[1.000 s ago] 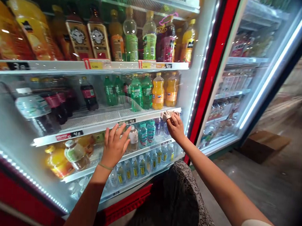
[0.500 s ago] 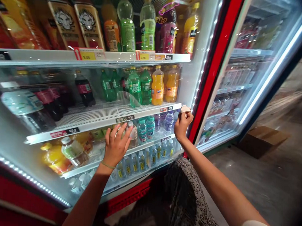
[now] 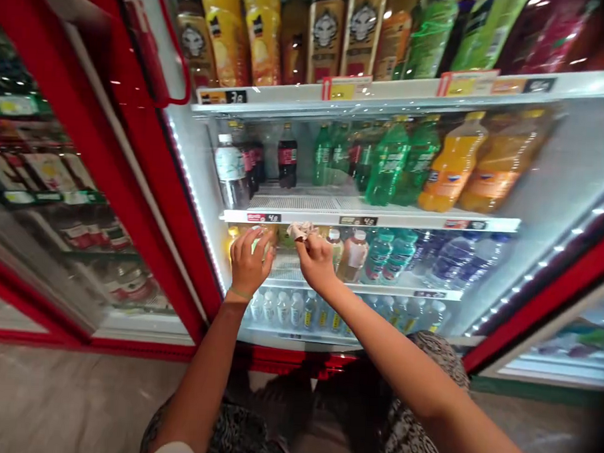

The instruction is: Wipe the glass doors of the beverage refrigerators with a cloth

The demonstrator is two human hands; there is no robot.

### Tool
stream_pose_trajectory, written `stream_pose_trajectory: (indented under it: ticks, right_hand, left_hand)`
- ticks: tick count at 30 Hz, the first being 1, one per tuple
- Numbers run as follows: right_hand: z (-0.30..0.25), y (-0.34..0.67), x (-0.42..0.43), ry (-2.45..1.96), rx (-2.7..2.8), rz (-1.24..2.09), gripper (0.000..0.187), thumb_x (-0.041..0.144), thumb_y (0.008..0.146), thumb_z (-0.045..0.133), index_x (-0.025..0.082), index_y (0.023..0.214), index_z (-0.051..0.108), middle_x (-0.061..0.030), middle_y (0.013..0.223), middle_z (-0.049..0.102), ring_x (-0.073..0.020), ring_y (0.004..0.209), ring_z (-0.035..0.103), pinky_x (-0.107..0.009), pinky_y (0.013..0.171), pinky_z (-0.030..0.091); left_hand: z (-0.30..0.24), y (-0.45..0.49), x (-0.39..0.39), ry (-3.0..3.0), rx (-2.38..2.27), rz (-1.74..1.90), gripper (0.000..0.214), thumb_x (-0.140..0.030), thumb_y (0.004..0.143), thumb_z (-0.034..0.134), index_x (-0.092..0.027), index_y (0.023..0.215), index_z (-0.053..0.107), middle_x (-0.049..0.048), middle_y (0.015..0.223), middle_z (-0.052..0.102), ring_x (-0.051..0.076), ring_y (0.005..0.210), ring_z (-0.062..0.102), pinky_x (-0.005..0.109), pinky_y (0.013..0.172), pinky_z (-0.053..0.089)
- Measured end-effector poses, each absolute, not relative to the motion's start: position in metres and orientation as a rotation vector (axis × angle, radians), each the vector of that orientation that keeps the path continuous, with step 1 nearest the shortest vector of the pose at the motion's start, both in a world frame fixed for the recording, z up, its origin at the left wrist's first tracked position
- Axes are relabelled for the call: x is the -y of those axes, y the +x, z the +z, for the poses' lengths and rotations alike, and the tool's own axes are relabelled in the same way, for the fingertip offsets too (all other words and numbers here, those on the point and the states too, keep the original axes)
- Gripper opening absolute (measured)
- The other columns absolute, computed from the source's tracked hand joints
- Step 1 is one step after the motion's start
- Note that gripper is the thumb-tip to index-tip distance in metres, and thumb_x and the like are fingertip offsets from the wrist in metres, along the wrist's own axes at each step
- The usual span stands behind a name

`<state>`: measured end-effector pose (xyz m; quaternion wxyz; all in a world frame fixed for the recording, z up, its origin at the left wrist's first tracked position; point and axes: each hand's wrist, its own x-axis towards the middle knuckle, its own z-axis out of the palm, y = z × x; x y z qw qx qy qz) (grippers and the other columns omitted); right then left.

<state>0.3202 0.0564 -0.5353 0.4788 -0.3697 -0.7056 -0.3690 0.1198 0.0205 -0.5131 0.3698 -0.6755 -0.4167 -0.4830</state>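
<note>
My right hand (image 3: 318, 262) pinches a crumpled pale cloth (image 3: 300, 230) against or just in front of the front edge of the middle shelf (image 3: 407, 222). Whether it is fabric or paper tissue is hard to tell. My left hand (image 3: 251, 268) is a short way to the left, fingers spread and curved, holding nothing. Its fingertips are just below the same shelf edge, in front of drink bottles on the shelf beneath. Price labels (image 3: 358, 221) run along that edge. Behind it stand a cola bottle (image 3: 287, 156), green bottles (image 3: 387, 160) and orange soda bottles (image 3: 453, 163).
An upper shelf (image 3: 403, 85) carries large juice bottles. Teal-labelled bottles (image 3: 401, 257) and small water bottles (image 3: 282, 308) stand lower down. Red door frames (image 3: 133, 199) border the cooler on both sides. My patterned-clothed knees are close to its base.
My right hand has gone leftward along the shelf edge with the cloth, from its right end to beside my left hand. My left hand has also shifted left. The view has swung left.
</note>
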Motion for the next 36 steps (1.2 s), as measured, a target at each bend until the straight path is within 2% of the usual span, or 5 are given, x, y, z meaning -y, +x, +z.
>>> stream_pose_trajectory:
  ticks: [10,20,25,30,36]
  right_hand:
    - [-0.506,0.21,-0.047,-0.783,2.223,-0.707,0.042,0.014,0.106,0.038,0.02,0.147,0.05,-0.0142,0.14,0.06,-0.0237,0.123,0.049,-0.038,0.096,0.039]
    - [-0.623,0.276,-0.019,-0.509,2.571,-0.687,0.031,0.016,0.1,0.052,0.033,0.117,0.072,-0.0019,0.119,0.072,-0.0178,0.104,0.064,-0.031,0.079,0.051]
    - [-0.56,0.319,-0.047,-0.647,2.439,-0.743,0.039,0.012,0.099,0.051,0.027,0.132,0.066,-0.0084,0.127,0.068,-0.0211,0.108,0.06,-0.034,0.083,0.05]
    - [-0.512,0.345,-0.068,-0.967,2.002,-0.759,0.039,0.015,0.099,0.055,0.033,0.131,0.066,-0.0097,0.129,0.065,-0.0256,0.118,0.056,-0.04,0.096,0.045]
    - [-0.606,0.381,-0.023,-0.718,2.196,-0.838,0.031,0.013,0.099,0.054,0.032,0.117,0.069,-0.0037,0.107,0.069,-0.0189,0.097,0.057,-0.034,0.079,0.044]
  left_hand:
    - [-0.526,0.031,-0.019,-1.63,1.284,-1.423,0.034,-0.023,0.102,0.048,-0.018,0.132,0.063,0.0149,0.124,0.064,0.024,0.12,0.058,0.044,0.108,0.045]
    - [-0.609,0.048,0.002,-1.914,1.095,-1.054,0.03,-0.016,0.096,0.059,-0.027,0.121,0.07,0.006,0.112,0.071,0.021,0.107,0.065,0.033,0.095,0.052]
    - [-0.595,0.059,-0.005,-1.924,1.117,-1.086,0.031,-0.019,0.097,0.058,-0.025,0.125,0.069,0.0098,0.115,0.069,0.023,0.111,0.062,0.038,0.099,0.05]
    - [-0.569,0.099,-0.011,-1.888,1.191,-1.173,0.028,-0.024,0.097,0.06,-0.025,0.123,0.07,0.0113,0.118,0.066,0.025,0.115,0.058,0.042,0.103,0.046]
    - [-0.575,0.138,-0.008,-1.989,1.178,-1.1,0.029,-0.026,0.095,0.063,-0.03,0.123,0.072,0.0092,0.119,0.068,0.024,0.114,0.059,0.04,0.102,0.042]
